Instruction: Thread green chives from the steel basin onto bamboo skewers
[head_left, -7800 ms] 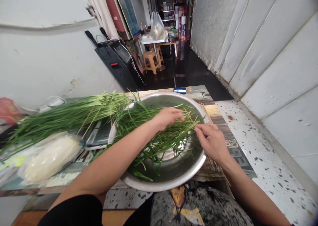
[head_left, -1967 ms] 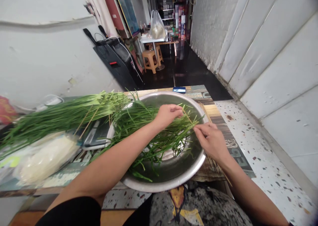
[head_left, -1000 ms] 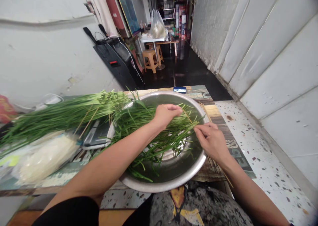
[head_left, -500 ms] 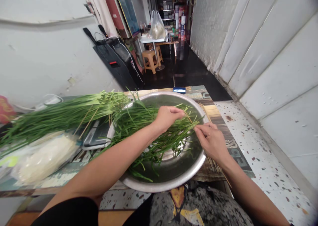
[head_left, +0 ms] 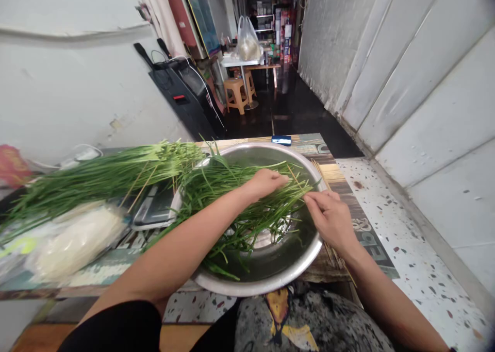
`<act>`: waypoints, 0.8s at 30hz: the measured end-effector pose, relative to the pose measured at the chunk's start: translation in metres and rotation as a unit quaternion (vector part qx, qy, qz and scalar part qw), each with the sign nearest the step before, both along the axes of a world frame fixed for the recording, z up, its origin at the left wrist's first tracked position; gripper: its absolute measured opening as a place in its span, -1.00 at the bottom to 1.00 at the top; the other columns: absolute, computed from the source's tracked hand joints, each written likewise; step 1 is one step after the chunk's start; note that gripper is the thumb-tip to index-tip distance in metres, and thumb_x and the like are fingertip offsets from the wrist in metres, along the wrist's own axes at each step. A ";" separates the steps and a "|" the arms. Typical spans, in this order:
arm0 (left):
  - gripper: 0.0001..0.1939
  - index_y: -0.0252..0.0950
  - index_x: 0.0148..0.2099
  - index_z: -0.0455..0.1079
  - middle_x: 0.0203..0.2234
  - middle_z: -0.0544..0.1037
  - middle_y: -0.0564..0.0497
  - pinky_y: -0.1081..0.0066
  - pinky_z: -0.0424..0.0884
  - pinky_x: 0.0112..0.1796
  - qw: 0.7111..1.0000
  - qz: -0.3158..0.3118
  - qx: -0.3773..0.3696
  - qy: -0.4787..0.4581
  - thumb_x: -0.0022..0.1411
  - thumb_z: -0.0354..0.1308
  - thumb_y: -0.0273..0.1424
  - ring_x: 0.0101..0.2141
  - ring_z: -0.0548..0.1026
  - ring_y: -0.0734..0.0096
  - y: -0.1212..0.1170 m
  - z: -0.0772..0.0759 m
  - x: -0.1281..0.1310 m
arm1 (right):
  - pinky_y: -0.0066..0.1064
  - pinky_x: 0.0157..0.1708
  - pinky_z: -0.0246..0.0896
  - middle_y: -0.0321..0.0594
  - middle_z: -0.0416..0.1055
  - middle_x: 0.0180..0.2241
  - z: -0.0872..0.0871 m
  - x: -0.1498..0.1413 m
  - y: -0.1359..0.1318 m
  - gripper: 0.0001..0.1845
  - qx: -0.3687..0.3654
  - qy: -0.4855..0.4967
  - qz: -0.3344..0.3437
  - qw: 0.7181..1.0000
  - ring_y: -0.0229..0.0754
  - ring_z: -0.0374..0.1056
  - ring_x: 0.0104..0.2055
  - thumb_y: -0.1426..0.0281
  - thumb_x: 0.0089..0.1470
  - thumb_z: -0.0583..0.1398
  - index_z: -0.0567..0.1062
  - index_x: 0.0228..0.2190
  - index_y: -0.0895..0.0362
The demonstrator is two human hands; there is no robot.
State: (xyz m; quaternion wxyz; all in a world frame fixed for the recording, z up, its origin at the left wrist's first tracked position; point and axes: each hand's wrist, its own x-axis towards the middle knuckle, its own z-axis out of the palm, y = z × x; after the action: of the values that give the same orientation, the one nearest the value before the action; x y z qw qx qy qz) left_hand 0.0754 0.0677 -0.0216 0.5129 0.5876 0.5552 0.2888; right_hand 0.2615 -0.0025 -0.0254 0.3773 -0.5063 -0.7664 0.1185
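Garlic chives [head_left: 247, 228] lie in a loose heap in a wide metal basin [head_left: 284, 279]. My left hand [head_left: 266, 183] reaches across the heap, its fingers pressed together on the pale stem ends. A thin bamboo skewer [head_left: 294, 176] slants across those stems, just beyond my left fingertips. At the basin's right side my right hand [head_left: 328, 213] is closed in a pinch where the skewer's near end meets the stems. What lies between its fingertips is partly hidden, but the skewer runs into them.
More chives [head_left: 100, 174] are piled left of the basin, beside a black tray [head_left: 152, 207] and a plastic bag of pale food [head_left: 77, 244]. Several skewers [head_left: 335, 254] lie along the basin's right side. A small blue box [head_left: 281, 140] sits behind it on the patterned table [head_left: 371, 238].
My left fingertips have dropped off the skewer's upper part onto the stems, leaving more of the skewer showing. My right hand keeps its pinch in nearly the same place. The view has shifted slightly.
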 end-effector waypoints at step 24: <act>-0.76 -0.36 -0.31 0.54 -0.38 0.54 -0.21 0.36 0.30 -0.32 0.856 -0.188 0.185 0.445 0.15 0.10 -0.32 -0.33 0.48 0.16 -0.001 -0.018 0.001 | -0.35 -0.24 0.16 -0.32 0.48 -0.49 -0.002 0.001 -0.003 -0.76 0.005 0.024 0.028 0.999 -0.27 0.28 -0.39 0.34 0.14 0.09 0.53 -0.45 0.08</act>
State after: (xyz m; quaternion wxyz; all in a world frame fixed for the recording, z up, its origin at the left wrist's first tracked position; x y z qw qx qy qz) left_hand 0.0766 0.0666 -0.0393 0.1379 0.8305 0.5397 -0.0078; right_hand 0.2625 -0.0053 -0.0271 0.3944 -0.4796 -0.7717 0.1377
